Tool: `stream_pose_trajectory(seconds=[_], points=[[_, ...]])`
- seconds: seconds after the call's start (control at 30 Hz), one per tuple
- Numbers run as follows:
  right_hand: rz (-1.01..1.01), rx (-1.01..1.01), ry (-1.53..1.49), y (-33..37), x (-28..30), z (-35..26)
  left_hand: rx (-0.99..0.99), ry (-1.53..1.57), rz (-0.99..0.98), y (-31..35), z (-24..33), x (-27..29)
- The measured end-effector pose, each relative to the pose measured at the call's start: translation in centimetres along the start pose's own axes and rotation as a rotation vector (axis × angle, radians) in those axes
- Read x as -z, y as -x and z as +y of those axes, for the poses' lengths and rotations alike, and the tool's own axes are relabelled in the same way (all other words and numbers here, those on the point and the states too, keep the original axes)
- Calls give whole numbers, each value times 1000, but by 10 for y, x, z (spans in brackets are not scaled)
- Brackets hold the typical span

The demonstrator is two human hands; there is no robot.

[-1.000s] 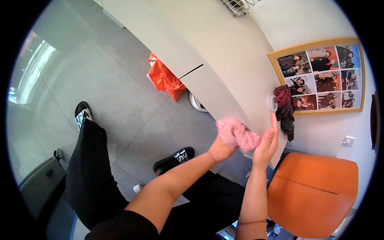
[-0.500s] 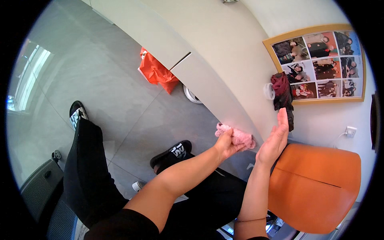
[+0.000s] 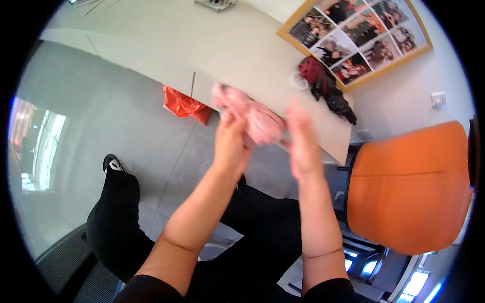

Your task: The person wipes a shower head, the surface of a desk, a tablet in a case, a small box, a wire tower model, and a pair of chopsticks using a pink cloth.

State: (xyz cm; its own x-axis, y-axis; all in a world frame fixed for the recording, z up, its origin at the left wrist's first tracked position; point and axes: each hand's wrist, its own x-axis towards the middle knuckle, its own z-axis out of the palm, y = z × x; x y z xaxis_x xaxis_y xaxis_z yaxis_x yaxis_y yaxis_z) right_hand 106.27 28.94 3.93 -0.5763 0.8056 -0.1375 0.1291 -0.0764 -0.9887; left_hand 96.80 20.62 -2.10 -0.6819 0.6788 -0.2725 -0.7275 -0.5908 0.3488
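Observation:
My left hand (image 3: pixel 231 139) is closed around the near left part of a fluffy pink cloth (image 3: pixel 257 121). The cloth looks bunched and blurred, held up in front of the pale table's edge. Just right of it, my right hand (image 3: pixel 302 141) is raised with fingers stretched out and nothing in them. Motion smears its fingertips, and I cannot tell whether they touch the cloth.
A long pale table (image 3: pixel 166 43) runs across the far side, with an orange bag (image 3: pixel 184 105) below its edge. Dark red and black fabric (image 3: pixel 323 86) lies by a framed photo collage (image 3: pixel 364 33). An orange chair (image 3: pixel 409 192) stands at right.
The pink cloth has risen leftward with my left hand and looks larger and looser. My right hand has moved left, toward it. The whole view has also shifted and turned.

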Motion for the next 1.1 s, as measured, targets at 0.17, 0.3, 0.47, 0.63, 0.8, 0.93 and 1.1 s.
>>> stream_pose_trajectory(seconds=[0.17,0.3,0.47,0.63,0.8,0.93,1.1], points=[[76,70,107,14,8,21,313,-238,-386,28,-5,-4],[200,-84,-633,29,40,72,469,-710,-283,31,4,7],[601,136,-563,-6,183,185,340,-693,2,35,20,61],[606,-156,-1184,-60,116,215,183,-588,309,24,39,114],[461,-776,-1263,-99,-64,208,132,-500,395,11,68,139],[350,-629,-1361,-114,-73,221,54,-414,477,-9,96,152],[525,-511,-1165,-112,13,223,-11,-330,469,-43,118,152]])
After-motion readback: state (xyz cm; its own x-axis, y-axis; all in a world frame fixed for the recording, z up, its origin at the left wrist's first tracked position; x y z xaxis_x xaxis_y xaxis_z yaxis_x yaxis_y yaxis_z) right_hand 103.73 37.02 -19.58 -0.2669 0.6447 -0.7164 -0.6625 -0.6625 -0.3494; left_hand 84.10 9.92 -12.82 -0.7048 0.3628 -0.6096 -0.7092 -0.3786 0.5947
